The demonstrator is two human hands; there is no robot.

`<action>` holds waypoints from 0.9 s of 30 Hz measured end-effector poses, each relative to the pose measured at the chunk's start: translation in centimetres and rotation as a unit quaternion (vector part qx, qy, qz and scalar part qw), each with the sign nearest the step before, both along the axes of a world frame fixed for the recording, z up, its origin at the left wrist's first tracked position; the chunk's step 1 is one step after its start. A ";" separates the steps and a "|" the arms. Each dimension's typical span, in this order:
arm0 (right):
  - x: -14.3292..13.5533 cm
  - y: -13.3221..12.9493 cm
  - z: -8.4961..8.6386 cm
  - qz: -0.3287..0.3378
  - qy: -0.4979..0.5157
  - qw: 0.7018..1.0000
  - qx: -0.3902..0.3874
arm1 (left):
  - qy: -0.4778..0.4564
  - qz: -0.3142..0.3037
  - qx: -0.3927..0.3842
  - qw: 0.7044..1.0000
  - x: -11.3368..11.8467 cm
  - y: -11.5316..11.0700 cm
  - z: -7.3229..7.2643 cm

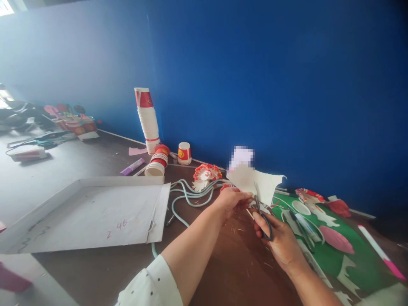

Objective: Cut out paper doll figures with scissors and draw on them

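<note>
My left hand (232,201) pinches the lower left edge of a white sheet of paper (266,185), which stands up with ragged, cut edges. In my right hand (279,240) are black-handled scissors (266,225), fingers wrapped through the loops. The scissors' blades point up and lie across the paper's lower part, close to my left fingertips. Whether the blades are fully closed is hard to see. Behind the hands lies a red and white cut paper-cup flower (207,173). Small paper scraps lie on the brown table (236,263) under my hands.
At left lies a shallow white box lid (92,216). Pale cables (188,191) run beside it. A tall stack of paper cups (148,121) leans near the blue wall (255,76). A single cup (184,153) stands upside down. A green mat (366,267) holds scraps and a pink marker (381,250).
</note>
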State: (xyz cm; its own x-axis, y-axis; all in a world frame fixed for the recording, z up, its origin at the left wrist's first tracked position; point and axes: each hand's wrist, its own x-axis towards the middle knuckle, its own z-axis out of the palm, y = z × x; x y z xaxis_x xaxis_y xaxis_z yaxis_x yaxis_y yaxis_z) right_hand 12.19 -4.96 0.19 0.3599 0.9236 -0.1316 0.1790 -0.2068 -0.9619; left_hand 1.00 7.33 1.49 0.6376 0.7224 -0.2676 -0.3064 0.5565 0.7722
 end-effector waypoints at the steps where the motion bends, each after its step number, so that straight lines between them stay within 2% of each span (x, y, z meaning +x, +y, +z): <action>1: 0.0 0.0 0.0 -0.001 0.003 1.000 0.000 | -0.001 0.000 0.000 1.000 0.0 0.0 0.0; 15: 0.3 0.2 -0.9 -0.015 0.007 1.000 0.007 | -0.001 -0.002 0.004 1.000 0.1 0.2 -0.2; 19: 0.6 0.1 -1.2 -0.011 -0.019 1.000 0.016 | 0.000 0.002 0.005 1.000 0.0 0.1 0.0; 27: 0.5 0.1 -0.8 -0.003 -0.050 0.999 0.003 | 0.010 -0.001 0.015 1.000 0.0 0.1 -0.1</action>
